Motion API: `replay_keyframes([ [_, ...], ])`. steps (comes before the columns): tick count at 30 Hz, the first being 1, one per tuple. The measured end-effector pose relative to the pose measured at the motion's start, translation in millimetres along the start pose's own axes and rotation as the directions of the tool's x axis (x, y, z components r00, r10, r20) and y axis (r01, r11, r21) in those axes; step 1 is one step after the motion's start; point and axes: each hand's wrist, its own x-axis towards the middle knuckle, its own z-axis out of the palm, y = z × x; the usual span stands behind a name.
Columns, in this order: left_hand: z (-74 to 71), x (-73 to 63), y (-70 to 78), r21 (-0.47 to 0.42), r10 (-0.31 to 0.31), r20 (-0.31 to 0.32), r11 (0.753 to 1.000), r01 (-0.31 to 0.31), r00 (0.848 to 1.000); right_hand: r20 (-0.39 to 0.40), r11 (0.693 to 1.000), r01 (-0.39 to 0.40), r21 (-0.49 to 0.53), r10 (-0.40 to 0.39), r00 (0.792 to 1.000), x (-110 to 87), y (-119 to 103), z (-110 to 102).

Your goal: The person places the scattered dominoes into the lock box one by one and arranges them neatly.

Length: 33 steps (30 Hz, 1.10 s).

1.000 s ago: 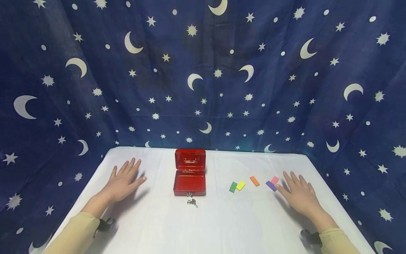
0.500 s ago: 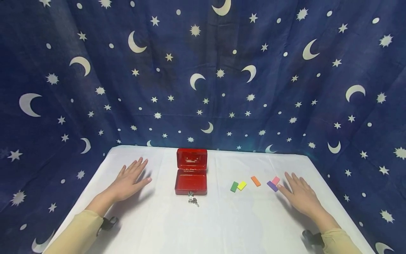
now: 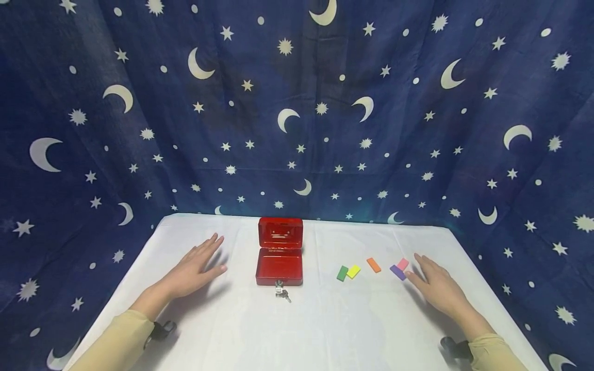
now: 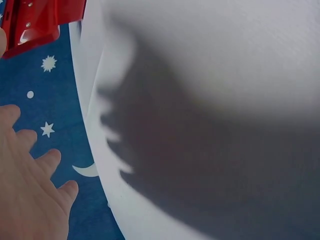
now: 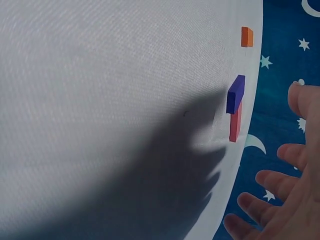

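Observation:
A red metal cash box (image 3: 279, 267) stands with its lid (image 3: 280, 233) raised near the middle of the white table. At its front hang a small lock and keys (image 3: 281, 291). My left hand (image 3: 187, 273) hovers left of the box, fingers straight, holding nothing. To the right lie flat coloured blocks: green (image 3: 342, 273), yellow (image 3: 353, 271), orange (image 3: 373, 265), purple (image 3: 397, 272) and pink (image 3: 402, 264). My right hand (image 3: 438, 288) hovers beside the purple and pink blocks, its thumb nearest them, and holds nothing. The right wrist view shows its fingers (image 5: 275, 185) spread.
A white cloth (image 3: 297, 335) covers the table. Behind and at both sides hangs a dark blue curtain (image 3: 297, 129) with moons and stars. A dark wrist strap mount (image 3: 162, 330) sits on my left wrist, and a similar one (image 3: 455, 348) on the right.
My left hand has moved right, towards the box, with its fingers drawn closer together. The right hand's fingers have also come closer together. The box and blocks stay where they are.

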Motion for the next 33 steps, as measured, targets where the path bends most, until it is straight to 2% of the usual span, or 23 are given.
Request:
replay_keyframes([
  [7, 3.0, 2.2, 5.9, -0.026, 0.023, 0.004, 0.999, -0.023, 1.0, -0.024, 0.999, 0.011, 0.049, -0.009, 1.0, 1.5, 1.4, 2.5],
  [15, 8.2, 5.1, 10.6, -0.049, 0.015, 0.007, 0.999, -0.015, 1.0, -0.038, 0.994, 0.022, 0.108, -0.018, 0.999, 3.7, 0.5, 0.0],
  [24, 16.9, 9.3, 18.1, -0.092, 0.0, 0.049, 0.996, 0.005, 0.999, -0.006, 0.986, -0.01, 0.167, 0.011, 1.0, 6.4, 2.9, -2.2],
  [33, 26.0, 19.0, 29.8, -0.122, 0.031, 0.091, 0.992, -0.019, 0.995, 0.044, 0.98, -0.068, 0.188, 0.061, 0.997, 9.2, 7.6, -2.8],
])
